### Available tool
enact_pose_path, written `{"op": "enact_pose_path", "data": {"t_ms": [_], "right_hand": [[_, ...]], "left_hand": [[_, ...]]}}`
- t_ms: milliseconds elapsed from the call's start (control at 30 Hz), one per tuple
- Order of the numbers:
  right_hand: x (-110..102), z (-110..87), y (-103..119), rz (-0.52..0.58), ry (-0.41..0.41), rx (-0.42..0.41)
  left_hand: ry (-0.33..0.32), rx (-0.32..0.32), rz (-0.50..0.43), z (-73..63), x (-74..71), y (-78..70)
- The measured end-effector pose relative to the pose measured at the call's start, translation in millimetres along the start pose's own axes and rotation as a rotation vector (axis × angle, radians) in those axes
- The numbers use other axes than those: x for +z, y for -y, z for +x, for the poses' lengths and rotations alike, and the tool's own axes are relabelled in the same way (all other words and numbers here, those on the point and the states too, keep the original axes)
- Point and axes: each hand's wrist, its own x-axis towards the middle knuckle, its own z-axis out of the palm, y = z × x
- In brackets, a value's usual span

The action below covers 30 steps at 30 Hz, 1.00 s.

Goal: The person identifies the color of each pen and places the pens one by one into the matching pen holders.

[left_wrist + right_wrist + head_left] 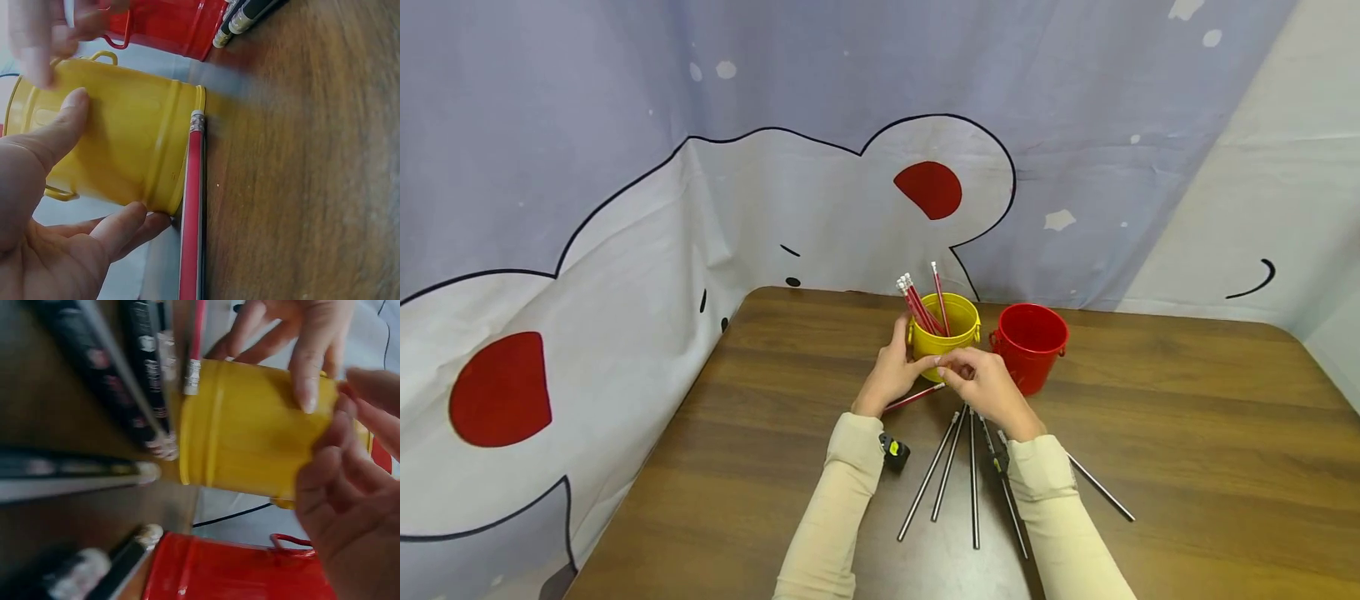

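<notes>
My left hand (891, 373) holds the yellow bucket (134, 134), its thumb on the near side and its fingers round the other side. Several red pencils (922, 310) with white erasers stand tilted in that bucket. In front of it, one red pencil (192, 206) lies on the table, its eraser end by the bucket's base. My right hand (985, 385) hovers at the yellow bucket's front, near the left thumb. Its fingers (334, 440) are loosely bent and blurred, with no object visible between them.
A red bucket (1032, 346) stands right of the yellow one. Several black pencils (974, 492) lie fanned out on the wooden table (1210, 417), partly under the right forearm. A printed curtain (820, 208) hangs behind the table.
</notes>
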Motion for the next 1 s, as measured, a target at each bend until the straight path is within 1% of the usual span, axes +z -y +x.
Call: {"op": "enact_pose_path", "data": {"t_ms": [67, 167, 300, 367, 567, 700, 800, 1000], "right_hand": [[0.8, -1.9, -0.7, -0.069, 0.105, 0.014], [1.9, -2.2, -0.1, -0.122, 0.224, 0.053], [5.7, 0.1, 1.4, -0.176, 0.322, 0.067], [9.0, 1.3, 2.0, -0.211, 0.358, 0.055], [21.8, 1.6, 3.2, -0.266, 0.427, 0.016], [27.2, -1.4, 5.7, -0.294, 0.462, 0.049], [28.8, -4.0, 6.4, -0.318, 0.458, 0.079], [29.9, -8.3, 6.2, -0.341, 0.416, 0.099]], "left_hand": [[-0.002, -0.006, -0.004, 0.2, 0.1, -0.5], [-0.006, -0.007, -0.015, 0.9, 0.0, -1.9], [-0.009, -0.01, -0.025, 0.6, -1.1, -3.9], [-0.01, -0.012, -0.028, 0.1, -1.6, -4.7], [-0.007, -0.012, -0.041, -1.4, -2.6, -3.8], [-0.002, -0.023, -0.05, -2.7, -2.9, -2.6], [0.006, -0.022, -0.059, -3.1, -2.5, -2.1], [0.011, -0.021, -0.057, -3.1, -0.4, 0.0]]}}
